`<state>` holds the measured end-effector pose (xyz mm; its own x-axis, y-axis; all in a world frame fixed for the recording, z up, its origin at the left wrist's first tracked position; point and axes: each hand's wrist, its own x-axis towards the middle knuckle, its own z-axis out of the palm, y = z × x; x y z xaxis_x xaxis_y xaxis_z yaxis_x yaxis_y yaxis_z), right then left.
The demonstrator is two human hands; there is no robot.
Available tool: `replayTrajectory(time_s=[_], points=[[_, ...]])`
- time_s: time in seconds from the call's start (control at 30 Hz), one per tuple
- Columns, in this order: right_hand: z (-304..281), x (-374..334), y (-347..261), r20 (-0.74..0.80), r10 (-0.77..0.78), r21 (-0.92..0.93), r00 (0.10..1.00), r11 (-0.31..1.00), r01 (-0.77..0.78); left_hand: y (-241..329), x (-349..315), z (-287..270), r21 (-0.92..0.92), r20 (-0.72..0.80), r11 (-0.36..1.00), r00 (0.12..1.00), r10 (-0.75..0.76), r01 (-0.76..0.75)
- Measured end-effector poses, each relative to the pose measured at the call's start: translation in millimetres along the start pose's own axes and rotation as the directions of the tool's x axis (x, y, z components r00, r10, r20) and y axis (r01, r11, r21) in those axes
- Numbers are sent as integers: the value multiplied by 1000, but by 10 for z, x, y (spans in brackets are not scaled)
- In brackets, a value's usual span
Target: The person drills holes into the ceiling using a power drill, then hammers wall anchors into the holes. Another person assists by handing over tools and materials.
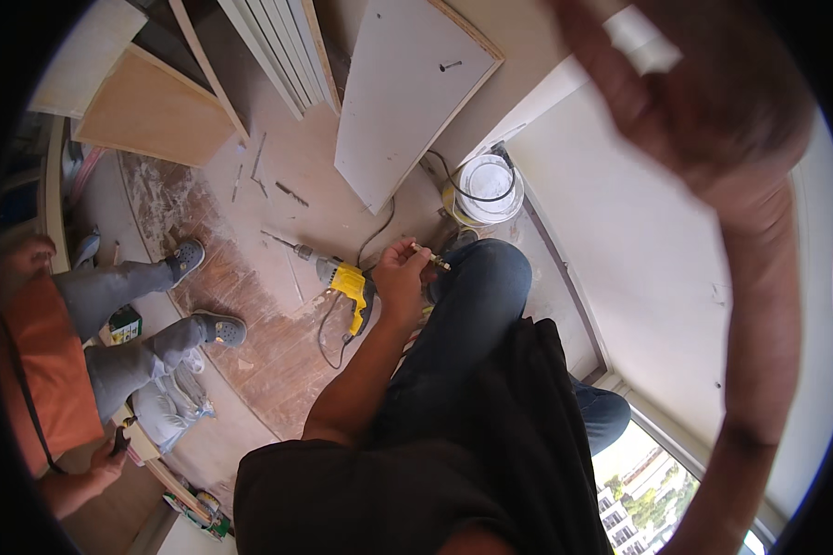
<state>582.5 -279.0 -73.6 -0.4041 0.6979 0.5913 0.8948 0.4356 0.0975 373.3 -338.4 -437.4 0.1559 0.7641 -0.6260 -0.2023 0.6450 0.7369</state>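
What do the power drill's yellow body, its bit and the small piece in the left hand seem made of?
Yellow body: probably moulded plastic, smooth and evenly coloured. Bit: likely steel, thin and dull grey. Small piece: possibly brassy metal, looking pale golden, but too small to settle.

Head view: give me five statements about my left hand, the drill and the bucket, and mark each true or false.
1. Your left hand holds a small, thin piece. True.
2. The drill lies on the floor. True.
3. The drill is red all over. False: it is largely yellow, with dark and silvery parts.
4. In the picture, the bucket is right of the drill. True.
5. The bucket is black. False: it is mostly white.
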Motion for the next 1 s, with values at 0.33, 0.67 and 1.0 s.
replayTrajectory(time_s=[0.33,0.67,1.0], points=[[-176,-2575,-1973,434,715,417,548,380,-826,372,-1690,519,51,631,995,775,37,-89],[-1421,-5012,-3007,171,964,-485,-204,-98,-869,-558,241,768,595,347,734,928,134,-328],[-1005,-5597,-3623,-161,942,-723,-293,-315,-615,-2717,2253,-148,922,270,-217,933,-238,-322]])
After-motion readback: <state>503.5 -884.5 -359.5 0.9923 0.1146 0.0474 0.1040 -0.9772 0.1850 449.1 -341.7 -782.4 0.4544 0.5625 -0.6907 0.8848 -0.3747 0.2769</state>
